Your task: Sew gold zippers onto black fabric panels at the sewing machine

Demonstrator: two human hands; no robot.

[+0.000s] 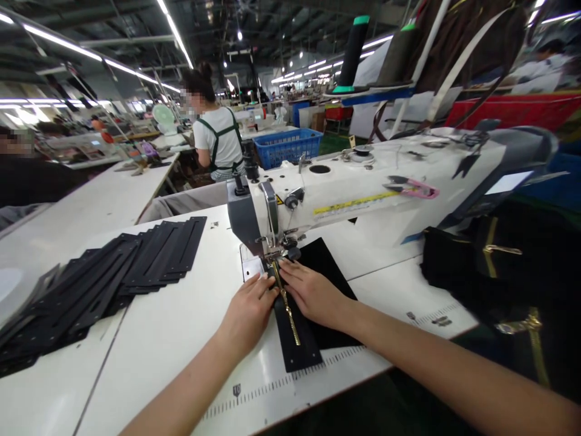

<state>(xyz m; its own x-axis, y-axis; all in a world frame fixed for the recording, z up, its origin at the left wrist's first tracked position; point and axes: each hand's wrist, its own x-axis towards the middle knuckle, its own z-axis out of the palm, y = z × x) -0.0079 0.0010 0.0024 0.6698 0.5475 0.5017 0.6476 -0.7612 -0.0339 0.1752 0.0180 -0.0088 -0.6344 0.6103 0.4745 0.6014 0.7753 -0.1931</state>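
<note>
Under the needle area of a white sewing machine [381,175] lies a black strip [290,351] with a gold zipper [290,318] along its middle. A larger black panel [324,260] is beneath and to the right of it. My left hand [249,309] rests on the strip's left edge, fingers spread and pressing down near the presser foot. From the right, my right hand [313,293] lies flat over the strip and panel, fingertips beside the zipper. Both hands touch the material without gripping it.
Overlapping black slotted pieces [167,248] fan out on the left of the table [149,357]. Black items with gold zippers [494,248] sit at right. Thread cones [354,54] stand behind the machine. A blue basket [288,147] and a person [218,136] are beyond.
</note>
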